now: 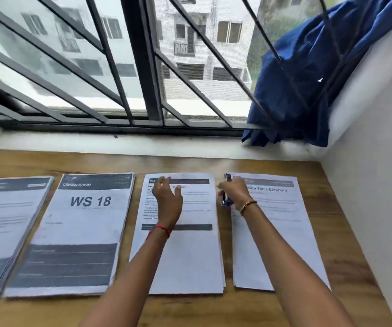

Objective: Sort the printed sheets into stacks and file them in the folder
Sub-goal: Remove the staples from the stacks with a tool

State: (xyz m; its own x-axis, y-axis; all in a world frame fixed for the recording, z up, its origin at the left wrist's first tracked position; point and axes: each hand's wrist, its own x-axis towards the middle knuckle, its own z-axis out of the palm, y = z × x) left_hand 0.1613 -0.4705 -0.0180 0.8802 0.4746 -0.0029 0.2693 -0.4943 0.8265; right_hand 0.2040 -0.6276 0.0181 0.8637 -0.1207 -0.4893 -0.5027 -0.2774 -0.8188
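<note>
Several stacks of printed sheets lie side by side on a wooden table [190, 310]. From the left there is a stack cut off by the frame edge [6, 232], a stack headed "WS 18" [79, 232], a third stack [190, 256] and a fourth stack about table cleaning [275, 232]. My left hand [168, 197] hovers over the top of the third stack with fingers loosely spread. My right hand [234, 192] grips a small dark stapler [225, 197] at the top left corner of the fourth stack. No folder is in view.
A barred window [143, 67] runs behind the table above a white sill [119, 143]. Blue cloth [308, 79] hangs at the window's right end. A white wall [379, 185] borders the table on the right.
</note>
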